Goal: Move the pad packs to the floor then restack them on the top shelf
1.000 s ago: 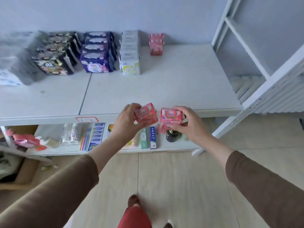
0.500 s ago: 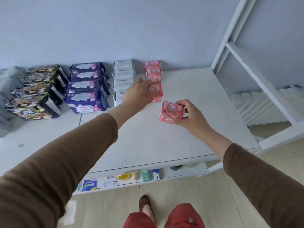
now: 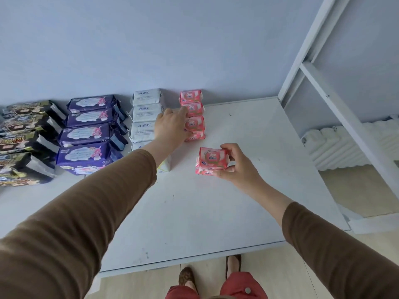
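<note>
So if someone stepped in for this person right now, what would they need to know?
Left hand: resting against the row of small pink plastic pad packs at the back of the white top shelf; whether it grips one cannot be told.
Right hand: holding two more pink pad packs, stacked, just above the shelf in front of that row.
Done: the row of white pad packs, the row of purple pad packs and the row of black-and-gold pad packs stand along the wall.
Left: add the held pair to the pink row. Whether any packs remain on the floor is out of view.
</note>
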The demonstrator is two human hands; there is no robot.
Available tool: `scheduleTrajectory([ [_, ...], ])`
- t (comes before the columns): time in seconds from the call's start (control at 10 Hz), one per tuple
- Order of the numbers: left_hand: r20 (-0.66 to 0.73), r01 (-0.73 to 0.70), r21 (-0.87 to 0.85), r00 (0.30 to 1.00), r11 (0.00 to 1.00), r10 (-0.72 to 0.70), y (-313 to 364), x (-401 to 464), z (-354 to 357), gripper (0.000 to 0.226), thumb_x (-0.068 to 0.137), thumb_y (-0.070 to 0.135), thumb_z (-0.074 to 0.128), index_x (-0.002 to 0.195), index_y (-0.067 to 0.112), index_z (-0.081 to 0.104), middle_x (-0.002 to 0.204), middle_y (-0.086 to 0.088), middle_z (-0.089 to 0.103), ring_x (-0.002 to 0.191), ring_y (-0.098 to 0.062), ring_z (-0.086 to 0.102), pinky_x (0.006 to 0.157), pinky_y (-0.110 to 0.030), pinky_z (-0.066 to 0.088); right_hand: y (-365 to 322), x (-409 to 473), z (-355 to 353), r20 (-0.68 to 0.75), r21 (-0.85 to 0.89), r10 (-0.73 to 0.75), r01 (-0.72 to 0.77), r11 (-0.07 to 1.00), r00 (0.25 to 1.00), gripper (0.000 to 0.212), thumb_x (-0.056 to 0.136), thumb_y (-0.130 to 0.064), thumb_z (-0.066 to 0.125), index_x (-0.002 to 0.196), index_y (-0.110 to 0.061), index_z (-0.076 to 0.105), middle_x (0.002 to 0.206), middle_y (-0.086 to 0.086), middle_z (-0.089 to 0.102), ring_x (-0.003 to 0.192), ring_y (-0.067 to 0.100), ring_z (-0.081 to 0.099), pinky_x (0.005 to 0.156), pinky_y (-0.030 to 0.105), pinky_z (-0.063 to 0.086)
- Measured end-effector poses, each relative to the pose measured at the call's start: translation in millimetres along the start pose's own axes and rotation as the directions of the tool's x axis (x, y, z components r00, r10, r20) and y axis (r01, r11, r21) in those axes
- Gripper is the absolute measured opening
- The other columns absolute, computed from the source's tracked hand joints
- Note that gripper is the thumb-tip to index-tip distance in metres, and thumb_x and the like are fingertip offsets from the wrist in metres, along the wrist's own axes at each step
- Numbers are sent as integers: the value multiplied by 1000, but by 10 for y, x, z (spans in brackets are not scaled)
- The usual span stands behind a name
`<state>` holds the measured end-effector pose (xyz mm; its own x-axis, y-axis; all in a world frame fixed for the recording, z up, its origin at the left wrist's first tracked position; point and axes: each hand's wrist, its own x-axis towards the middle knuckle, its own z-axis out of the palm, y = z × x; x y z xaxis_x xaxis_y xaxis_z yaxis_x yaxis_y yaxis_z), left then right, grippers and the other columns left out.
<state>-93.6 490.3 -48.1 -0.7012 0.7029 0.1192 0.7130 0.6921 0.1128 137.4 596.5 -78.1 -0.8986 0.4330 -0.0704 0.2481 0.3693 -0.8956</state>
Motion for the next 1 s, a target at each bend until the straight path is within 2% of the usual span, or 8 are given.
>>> scheduleTrajectory([
  [0.1, 8, -9, 37, 1000, 999, 9, 28, 55, 37, 49, 73, 43, 75, 111, 23, 51, 104, 0, 66, 110, -28, 52, 85, -39, 36, 33, 105, 5, 31, -4, -32, 32, 999, 999, 60, 75, -21, 81, 125, -24, 47, 113, -6, 62, 108, 14, 59, 89, 41, 56],
  [0.3, 58, -16, 68, 998, 998, 12, 47, 19, -12, 52, 75, 50, 69, 119, 27, 54, 115, 2, 61, 116, -26, 47, 93, -39, 34, 42, 271, 56, 43, -6, -31, 31, 999, 999, 65, 78, -21, 81, 132, -23, 44, 120, -6, 60, 114, 14, 56, 91, 41, 54],
  [0.4, 67, -40, 52, 997, 998, 37, -23, -93, -155, 61, 77, 50, 72, 132, 31, 52, 129, 2, 53, 123, -24, 44, 99, -41, 34, 8, 384, 115, 43, 14, -25, 25, 1000, 999, 60, 77, -15, 82, 127, -19, 47, 114, -5, 63, 108, 16, 60, 89, 43, 54],
  [0.5, 7, -27, -1, 1000, 1000, 27, -106, -292, -324, 58, 81, 43, 70, 134, 30, 52, 128, 1, 54, 121, -24, 44, 98, -40, 34, -7, 506, 202, 42, 34, -13, 12, 999, 999, 60, 76, -15, 83, 125, -18, 50, 107, -9, 65, 97, 16, 66, 84, 41, 56],
  [0.7, -74, -25, -43, 997, 999, 22, -258, -726, -489, 41, 86, 41, 64, 124, 28, 59, 117, 4, 59, 112, -24, 49, 95, -38, 36, -66, 653, 350, -48, 55, 33, -31, 998, 998, 58, 73, -29, 85, 121, -26, 52, 106, -11, 66, 89, 9, 67, 74, 27, 53],
  [0.8, -87, -29, -69, 996, 997, 23, -319, -879, -509, 39, 86, 42, 64, 122, 29, 61, 118, 5, 60, 111, -23, 50, 95, -38, 38, -125, 661, 380, -82, 35, 58, -55, 998, 995, 58, 74, -34, 85, 120, -30, 50, 105, -18, 64, 92, 1, 64, 66, 8, 44],
  [0.9, -112, -41, -101, 993, 994, 30, -372, -1014, -528, 38, 86, 42, 64, 121, 29, 61, 116, 6, 60, 111, -22, 50, 93, -38, 40, -128, 655, 415, -93, 18, 81, -79, 997, 992, 70, 77, -31, 83, 135, -24, 45, 111, -19, 61, 95, 0, 62, 64, 0, 39],
  [1.0, -107, -53, -97, 993, 994, 42, -396, -1134, -532, 37, 86, 42, 65, 121, 30, 60, 114, 6, 60, 109, -22, 50, 91, -38, 42, -196, 551, 444, -162, -10, 79, -81, 997, 984, 83, 78, -25, 83, 146, -15, 37, 133, 1, 56, 116, 14, 55, 87, 16, 41],
])
